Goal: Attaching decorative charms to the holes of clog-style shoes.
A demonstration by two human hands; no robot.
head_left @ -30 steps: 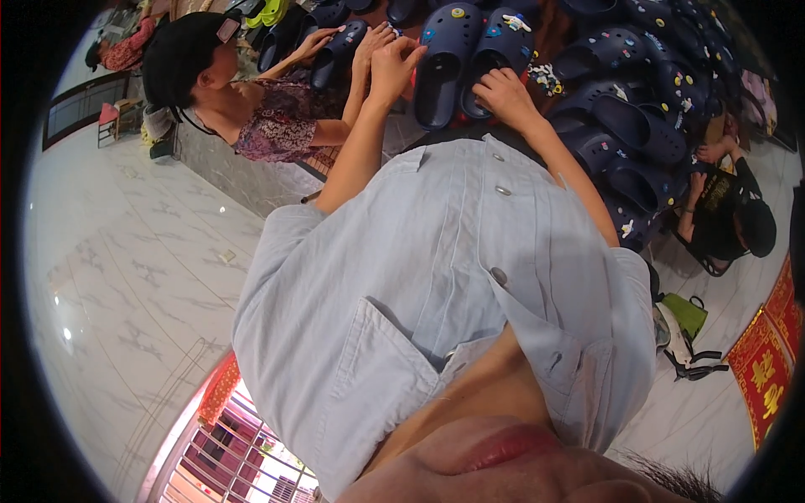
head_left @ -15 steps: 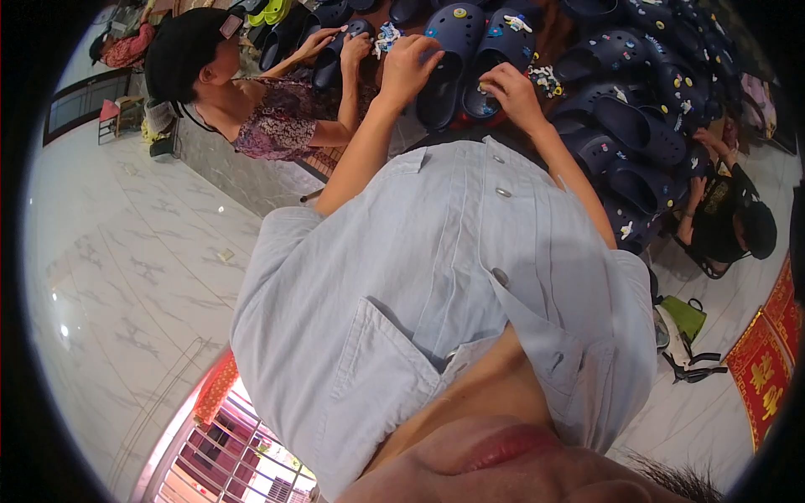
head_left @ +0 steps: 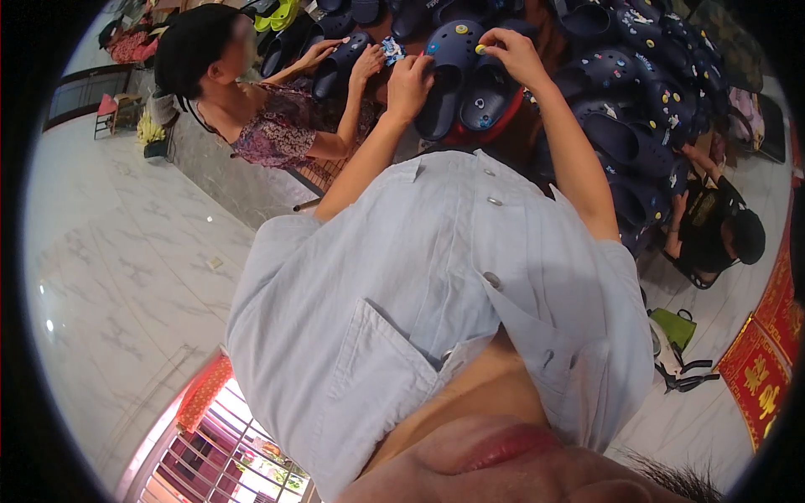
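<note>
Two navy clogs lie side by side before me. The left clog (head_left: 446, 80) has a round yellow charm and a blue one on its upper. On the right clog (head_left: 484, 107), my right hand and wrist hide much of the toe. My right hand (head_left: 518, 59) pinches a small round yellow shoe charm (head_left: 480, 49) over that upper. Beside the left clog's outer edge is my left hand (head_left: 408, 88), fingers bent and closed; what they hold, if anything, is hidden. A small cluster of white and blue charms (head_left: 392, 50) lies just beyond it.
A person in a black cap (head_left: 197, 46) sits at my left, both hands at another navy clog (head_left: 342, 63). Many decorated clogs (head_left: 616, 130) are heaped at my right, where a second person (head_left: 721, 222) reaches in. Something red (head_left: 470, 136) shows under my pair.
My right hand has risen from the right clog's footbed to its toe, and the yellow charm now shows in its fingers. My left hand has shifted slightly toward me along the left clog.
</note>
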